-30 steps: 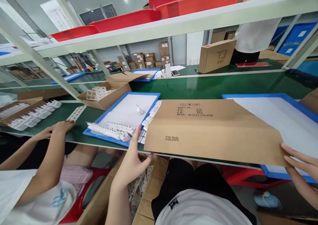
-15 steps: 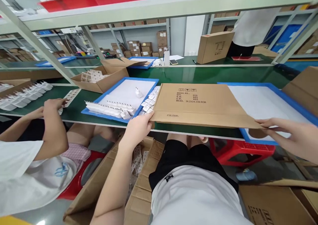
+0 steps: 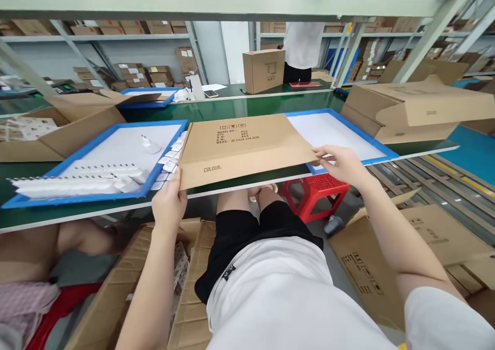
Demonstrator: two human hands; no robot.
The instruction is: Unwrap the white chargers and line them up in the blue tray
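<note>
A flat brown cardboard box (image 3: pixel 247 144) with printed text, "COLOUR:" among it, lies across the green workbench in front of me. At its near left corner, my left hand (image 3: pixel 170 198) grips the edge between thumb and fingers. My right hand (image 3: pixel 336 162) pinches the near right corner of the same cardboard. Left of it are small white-labelled pieces (image 3: pixel 170 159) and a blue-framed tray (image 3: pixel 116 128) bearing rows of white plug adapters (image 3: pixel 88 180). The right end of the cardboard overlaps a second blue-framed tray (image 3: pixel 371 149).
An open carton (image 3: pixel 85 118) stands at the left, and a large carton (image 3: pixel 417 107) at the right end of the bench. Below are an open box (image 3: pixel 197 267), a red stool (image 3: pixel 317 190) and another carton (image 3: pixel 367 267). A person (image 3: pixel 303 46) stands beyond the bench.
My view has swung to the right, so the neighbour's hands at the left are out of sight. Both of my hands still hold the cardboard box at its near corners.
</note>
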